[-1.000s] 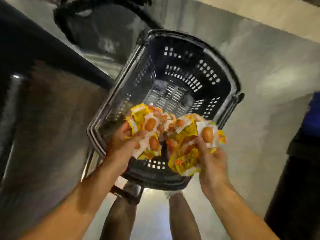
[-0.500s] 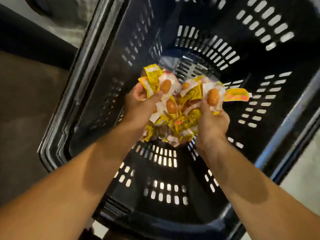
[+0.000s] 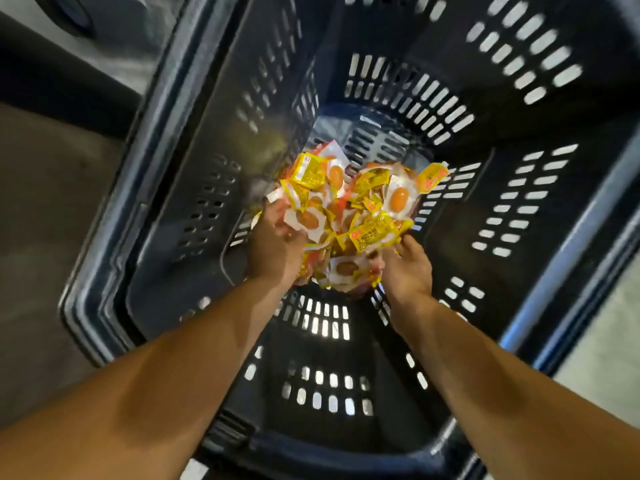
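as both bare arms reached down into the black plastic basket [image 3: 194,209], the heap of snack packets [image 3: 349,216] sat bunched between the two hands, deep inside the basket and above its slotted bottom. whether the heap touched that bottom, i could not tell. the left hand [image 3: 273,247] was on the heap's left side, back of the hand up, its fingers [image 3: 277,216] curled in around the white and yellow wrappers and gripping them. the right hand [image 3: 410,268] was on the heap's right side, a little closer to the basket's near wall, cupped under the wrappers, thumb lifted against a red-printed packet [image 3: 372,233]. its other fingers were buried under the pile, so how tightly they closed was hidden, but the hand had hold of the packets. on top, toward the basket's right wall, a clear-windowed packet [image 3: 398,199] showed an orange-brown egg face up, and a second egg packet [image 3: 306,218] lay right by the left hand. one stray yellow packet [image 3: 433,174] stuck out of the heap toward the basket's far right corner. light came through the oval slots in every wall of the basket. outside the basket, off its left rim, was dark brown floor [image 3: 52,220]; off its right rim, a strip of pale floor [image 3: 602,358].
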### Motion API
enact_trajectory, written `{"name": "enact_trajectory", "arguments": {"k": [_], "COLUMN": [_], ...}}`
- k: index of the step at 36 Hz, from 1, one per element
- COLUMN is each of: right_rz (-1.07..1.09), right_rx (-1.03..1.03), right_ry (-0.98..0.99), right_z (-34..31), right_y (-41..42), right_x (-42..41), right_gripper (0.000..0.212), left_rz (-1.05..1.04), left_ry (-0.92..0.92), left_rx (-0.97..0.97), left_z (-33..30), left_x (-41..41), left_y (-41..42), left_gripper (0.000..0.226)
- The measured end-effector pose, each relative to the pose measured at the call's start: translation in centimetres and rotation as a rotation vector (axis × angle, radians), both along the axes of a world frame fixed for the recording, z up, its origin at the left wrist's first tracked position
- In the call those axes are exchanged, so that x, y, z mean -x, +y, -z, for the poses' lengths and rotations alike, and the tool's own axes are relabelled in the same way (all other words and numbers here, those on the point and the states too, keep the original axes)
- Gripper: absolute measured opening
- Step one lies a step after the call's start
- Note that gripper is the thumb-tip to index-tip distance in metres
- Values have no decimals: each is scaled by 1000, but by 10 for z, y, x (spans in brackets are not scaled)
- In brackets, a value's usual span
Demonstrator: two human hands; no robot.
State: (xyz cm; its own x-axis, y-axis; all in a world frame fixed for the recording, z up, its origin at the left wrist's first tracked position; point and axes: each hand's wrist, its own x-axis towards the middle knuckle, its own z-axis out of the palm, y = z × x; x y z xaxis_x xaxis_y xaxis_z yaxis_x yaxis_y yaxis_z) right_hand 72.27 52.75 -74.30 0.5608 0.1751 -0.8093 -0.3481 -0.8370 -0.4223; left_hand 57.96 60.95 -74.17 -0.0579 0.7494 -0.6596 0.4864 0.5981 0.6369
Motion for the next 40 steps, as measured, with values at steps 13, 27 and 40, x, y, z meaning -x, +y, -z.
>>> {"name": "enact_trajectory", "arguments": {"k": [13,27,40], "right_rz": [-734,-1185,-1413], "right_rx": [-15,-268,-573], "right_ry": [152,-75,17], "right_z": [-222,-518,-634], "right_y": [-31,-58,-140], "right_x": [-5,-57,-46], "right_gripper": [42,52,56], "left_rz": [333,404,255], "left_ry": [99,91,224], "left_rx": [133,-306,-331], "left_z": [-226,-528,-663], "left_x": [31,45,97], "left_y": [-38,-118,-262], "left_gripper": [54,57,53]}}
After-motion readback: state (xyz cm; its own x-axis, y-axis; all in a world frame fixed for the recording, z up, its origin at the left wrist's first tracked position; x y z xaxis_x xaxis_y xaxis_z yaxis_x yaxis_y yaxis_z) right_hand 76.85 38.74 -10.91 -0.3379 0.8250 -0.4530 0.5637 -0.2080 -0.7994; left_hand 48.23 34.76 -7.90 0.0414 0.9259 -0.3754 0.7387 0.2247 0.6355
